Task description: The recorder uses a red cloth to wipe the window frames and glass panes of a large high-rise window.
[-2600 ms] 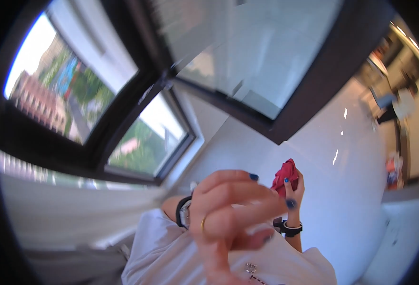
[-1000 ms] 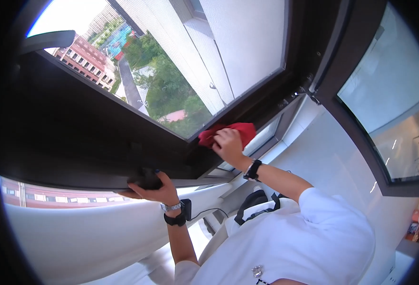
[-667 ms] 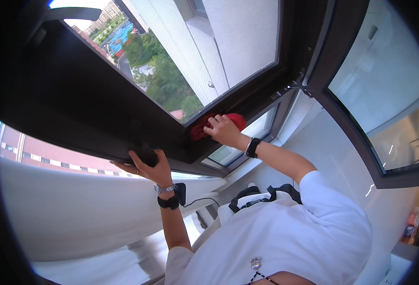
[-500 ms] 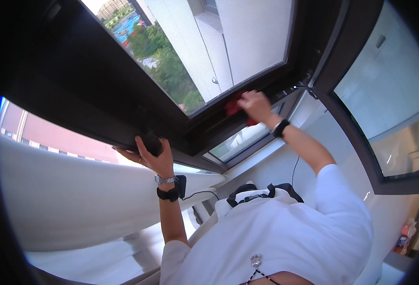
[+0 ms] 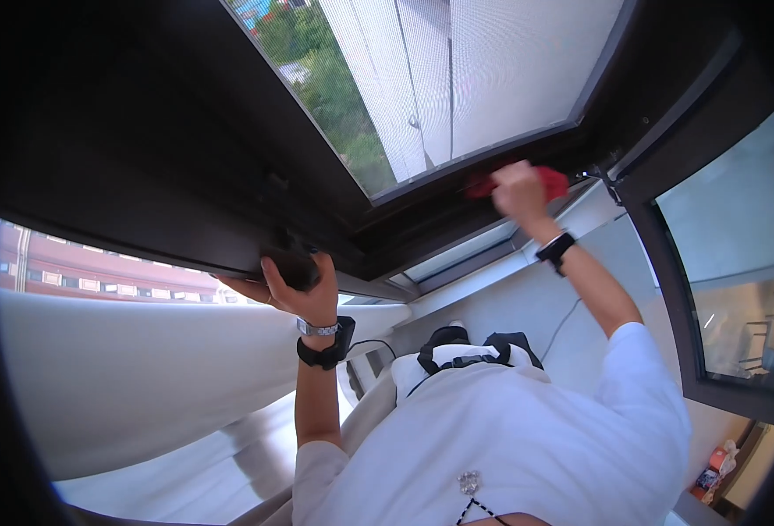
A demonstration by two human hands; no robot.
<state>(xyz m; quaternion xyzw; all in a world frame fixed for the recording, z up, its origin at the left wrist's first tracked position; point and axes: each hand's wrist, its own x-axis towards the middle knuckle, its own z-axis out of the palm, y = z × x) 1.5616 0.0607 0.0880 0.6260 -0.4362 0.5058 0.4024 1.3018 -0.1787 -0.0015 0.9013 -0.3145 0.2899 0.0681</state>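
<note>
My right hand (image 5: pixel 520 193) is closed on a red cloth (image 5: pixel 552 182), pressing it against the lower bar of the dark window frame (image 5: pixel 440 197), just below the insect screen (image 5: pixel 527 79). The hand is a little blurred, and part of the cloth is hidden behind it. At the left, my left hand (image 5: pixel 306 296) grips the dark frame near its lower corner, its fingers partly hidden behind the edge. A dark handle-like piece (image 5: pixel 275 188) sits on the frame above that hand.
An open glass sash (image 5: pixel 729 237) with a dark frame stands at the right, joined by a metal hinge arm (image 5: pixel 610 182). A white curtain (image 5: pixel 185 377) hangs at the left. A thin cable (image 5: pixel 562 329) runs down the pale surface below my right arm.
My right hand has slid rightward along the lower frame bar with the red cloth. My left hand keeps its hold on the frame. The whole view has shifted somewhat.
</note>
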